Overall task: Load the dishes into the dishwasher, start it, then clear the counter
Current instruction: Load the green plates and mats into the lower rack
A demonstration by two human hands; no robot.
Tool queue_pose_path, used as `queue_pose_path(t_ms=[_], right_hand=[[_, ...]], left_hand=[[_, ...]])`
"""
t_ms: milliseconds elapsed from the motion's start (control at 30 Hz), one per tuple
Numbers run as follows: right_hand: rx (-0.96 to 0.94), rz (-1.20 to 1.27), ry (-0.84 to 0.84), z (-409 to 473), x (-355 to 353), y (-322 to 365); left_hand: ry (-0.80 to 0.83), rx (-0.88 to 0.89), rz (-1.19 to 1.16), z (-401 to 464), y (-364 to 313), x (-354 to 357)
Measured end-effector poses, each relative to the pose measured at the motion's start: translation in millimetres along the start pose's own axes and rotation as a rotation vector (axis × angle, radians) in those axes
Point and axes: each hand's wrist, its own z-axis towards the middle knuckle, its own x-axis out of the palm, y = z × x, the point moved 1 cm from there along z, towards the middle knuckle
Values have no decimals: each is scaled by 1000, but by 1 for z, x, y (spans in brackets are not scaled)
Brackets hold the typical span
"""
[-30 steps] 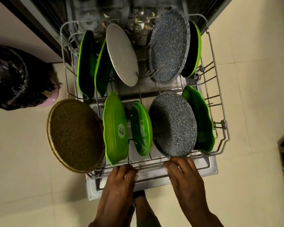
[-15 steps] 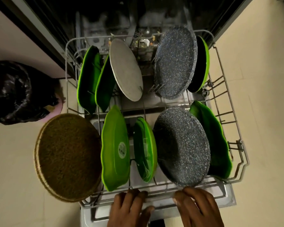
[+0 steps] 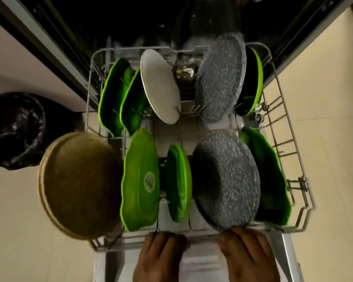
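Since the earlier frame the rack [image 3: 289, 159] has slid back toward the dishwasher [image 3: 130, 23], and its rear plates now sit at the edge of the dark tub instead of well out over the open door [image 3: 289, 253]. The view blurs with the motion.

Both hands are on the rack's front rail. The left hand [image 3: 161, 255] has its fingers [image 3: 167, 238] bent over the wire. The right hand [image 3: 247, 253] lies beside it, its fingers [image 3: 240, 234] curled onto the rail just under the near speckled plate [image 3: 226, 180]. Both hands appear clamped on the rail rather than spread flat, though blur softens the fingertips.

The rack is full. In the back row stand two green dishes [image 3: 118, 94], a pale plate [image 3: 161, 86], a far speckled plate [image 3: 220, 78] and a dark green-rimmed plate [image 3: 251, 82]. In the front row stand a brown plate [image 3: 77, 184], which leans out past the rack's left side, a green tray [image 3: 141, 180], a green lid [image 3: 179, 182], the near speckled plate and another green dish [image 3: 267, 180].

A black bin bag [image 3: 14, 129] sits on the floor [image 3: 334, 98] to the left.

Loading looks finished and the rack is going in. The overhanging brown plate may catch the tub's left wall. Closing the door and starting the machine are not yet done.
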Motion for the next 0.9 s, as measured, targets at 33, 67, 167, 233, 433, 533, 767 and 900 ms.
queue_pose_path(t_ms=[33,67,167,233,433,533,767,900], right_hand=[[31,70,-36,24,6,11],[48,107,-51,37,7,15],[54,119,-46,79,15,7],[85,70,-47,105,22,6],[105,35,-140,176,39,-1],[135,32,-129,209,47,0],[100,36,-221,280,63,-5],[78,2,-221,313,76,-12]], left_hand=[[-18,-43,5,11,4,0],[-33,-68,-1,23,7,2],[-40,-166,-54,68,8,-1],[-22,-156,-47,95,6,-4],[-11,-105,131,168,10,-6],[-20,-105,173,201,16,-8],[-119,-75,272,273,35,-2],[-158,-47,341,307,43,1]])
